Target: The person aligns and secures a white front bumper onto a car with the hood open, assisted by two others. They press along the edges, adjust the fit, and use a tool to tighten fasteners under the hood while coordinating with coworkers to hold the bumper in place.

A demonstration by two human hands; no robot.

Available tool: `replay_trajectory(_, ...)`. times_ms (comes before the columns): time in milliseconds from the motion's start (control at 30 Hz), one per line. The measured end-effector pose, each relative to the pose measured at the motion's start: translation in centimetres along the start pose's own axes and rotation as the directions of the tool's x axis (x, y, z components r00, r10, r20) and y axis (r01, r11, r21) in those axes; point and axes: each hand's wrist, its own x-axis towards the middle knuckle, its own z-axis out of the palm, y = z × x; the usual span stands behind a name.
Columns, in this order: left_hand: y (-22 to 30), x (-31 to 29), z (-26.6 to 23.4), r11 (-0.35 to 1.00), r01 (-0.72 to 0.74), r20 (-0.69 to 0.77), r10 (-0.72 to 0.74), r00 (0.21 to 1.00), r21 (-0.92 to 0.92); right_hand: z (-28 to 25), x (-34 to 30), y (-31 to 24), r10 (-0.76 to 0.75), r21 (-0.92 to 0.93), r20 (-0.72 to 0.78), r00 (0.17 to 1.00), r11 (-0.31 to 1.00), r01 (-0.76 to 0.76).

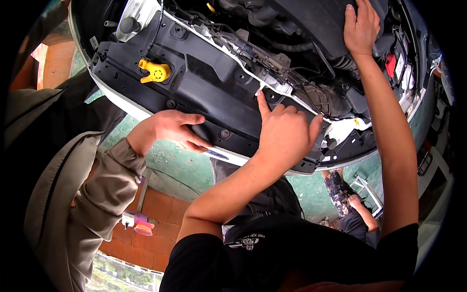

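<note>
left hand (284, 136) points over black panel (209, 97), near a blue oval badge (217, 154).

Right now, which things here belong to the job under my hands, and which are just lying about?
Likely the job:
- black front panel, under your pointing left hand
- black engine cover, your right hand on it
- yellow fitting

Likely just about:
- pink-and-orange round object
- pale frame

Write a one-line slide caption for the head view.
Left hand points at the black panel; right hand rests on the engine cover; another person's hand touches the front edge.
</note>
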Motion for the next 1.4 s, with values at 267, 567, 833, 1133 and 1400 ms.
replay_trajectory(267, -0.2, -0.8, -0.5, 0.999, 0.036, 0.043, -0.037, 0.998, 0.006, -0.1, 0.0, -0.2, 0.021, 0.038, -0.003, 1.000, 0.999, -0.021)
replay_trajectory(567, 0.5, 0.0, -0.7, 0.998, 0.068, 0.092, -0.067, 0.994, -0.009, -0.4, 0.1, -0.4, 0.040, 0.034, 0.003, 0.999, 0.999, -0.040)
replay_trajectory(833, -2.5, -0.7, -5.1, 0.880, 0.013, -0.237, -0.142, 0.961, -0.475, -0.2, 0.1, -0.2, 0.059, 0.064, -0.013, 0.998, 0.996, -0.059)
replay_trajectory(1133, -7.7, -1.9, -5.8, 0.739, 0.037, -0.186, -0.217, 0.958, -0.673, -0.2, -0.2, 0.2, 0.077, 0.090, -0.049, 0.996, 0.993, -0.072)
replay_trajectory(1400, 6.8, -4.1, 5.2, 0.626, -0.067, 0.277, 0.435, 0.857, -0.777, 0.3, 0.0, 0.4, 0.071, 0.092, -0.046, 0.996, 0.994, -0.067)
